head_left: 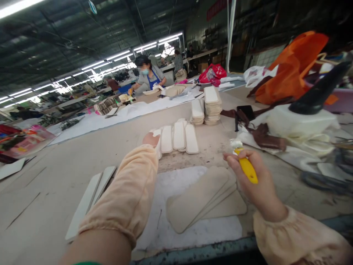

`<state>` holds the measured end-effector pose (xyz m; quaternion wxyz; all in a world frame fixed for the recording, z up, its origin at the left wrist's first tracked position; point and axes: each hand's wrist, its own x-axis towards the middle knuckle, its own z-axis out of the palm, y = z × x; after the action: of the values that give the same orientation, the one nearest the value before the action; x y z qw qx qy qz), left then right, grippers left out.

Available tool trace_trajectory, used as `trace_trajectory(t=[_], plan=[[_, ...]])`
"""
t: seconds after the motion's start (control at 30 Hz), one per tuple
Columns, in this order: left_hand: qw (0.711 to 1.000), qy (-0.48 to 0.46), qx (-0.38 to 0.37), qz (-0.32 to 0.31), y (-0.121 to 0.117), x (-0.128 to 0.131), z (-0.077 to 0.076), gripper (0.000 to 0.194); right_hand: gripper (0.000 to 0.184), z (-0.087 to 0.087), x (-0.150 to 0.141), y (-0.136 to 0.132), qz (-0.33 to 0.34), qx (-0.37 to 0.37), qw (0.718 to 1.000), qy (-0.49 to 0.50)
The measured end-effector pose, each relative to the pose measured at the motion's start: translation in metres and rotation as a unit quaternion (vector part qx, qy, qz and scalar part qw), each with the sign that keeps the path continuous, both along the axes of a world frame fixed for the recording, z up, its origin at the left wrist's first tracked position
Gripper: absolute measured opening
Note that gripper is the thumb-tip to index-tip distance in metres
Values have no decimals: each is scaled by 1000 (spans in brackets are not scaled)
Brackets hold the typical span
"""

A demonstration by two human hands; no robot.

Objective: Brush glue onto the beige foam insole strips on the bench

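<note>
Fingers of the right hand are closed around a yellow-handled tool in the head view, its head coated in white and tilted up and away from the person. The left hand reaches forward to the left end of a row of white rounded pieces, overlapping the nearest one; how far its fingers are spread or closed I cannot tell. The pieces lie side by side on the tabletop, some overlapping others beneath.

Just beyond the row's right end stand two stacks of similar pieces, a taller one and a shorter one. Nearer the person, larger beige pieces lie fanned out on a white sheet, between the forearms. Two pale strips lie left of the left sleeve.

To the right are a white container with a black cone on top and an orange bag behind it. Across the tabletop, a person in a blue apron works with their hands over light pieces.
</note>
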<state>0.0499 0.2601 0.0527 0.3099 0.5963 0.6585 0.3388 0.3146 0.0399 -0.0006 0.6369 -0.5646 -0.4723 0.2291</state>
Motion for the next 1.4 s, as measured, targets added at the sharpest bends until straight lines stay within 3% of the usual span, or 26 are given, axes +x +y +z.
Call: trace_trajectory(t=[0.1,0.17,0.23,0.27,0.37,0.47,0.6,0.73,0.87,1.07,1.4], plan=[[997,77,-4,9,-33,-11,-3,43,30,4,-2,-2,18,-3,999,44],[992,119,-20,-47,-77,-16,-4,43,29,6,-1,-5,35,-8,998,58],[963,207,-36,-168,-133,-18,-6,56,28,7,-1,-8,42,-8,998,42],[949,244,-32,-198,-161,-17,-9,64,28,8,0,-10,43,-2,998,34],[918,310,-40,-244,-231,-10,-23,89,29,8,1,-11,48,12,998,50],[908,330,-64,-251,-264,-4,-42,103,33,7,3,-11,20,-16,998,60],[910,327,-36,-253,-264,-4,-57,92,38,4,8,-12,-3,-45,997,61],[906,300,-8,-298,-251,-12,-55,77,38,3,10,-16,12,-53,996,69],[909,243,-26,-338,-243,-22,-54,93,37,3,3,-23,96,-58,992,61],[932,173,-55,-314,-240,-36,-59,129,38,-1,-29,-39,225,-93,968,63],[940,165,-47,-294,-242,-36,-60,135,33,-5,-102,-48,327,-210,920,49]])
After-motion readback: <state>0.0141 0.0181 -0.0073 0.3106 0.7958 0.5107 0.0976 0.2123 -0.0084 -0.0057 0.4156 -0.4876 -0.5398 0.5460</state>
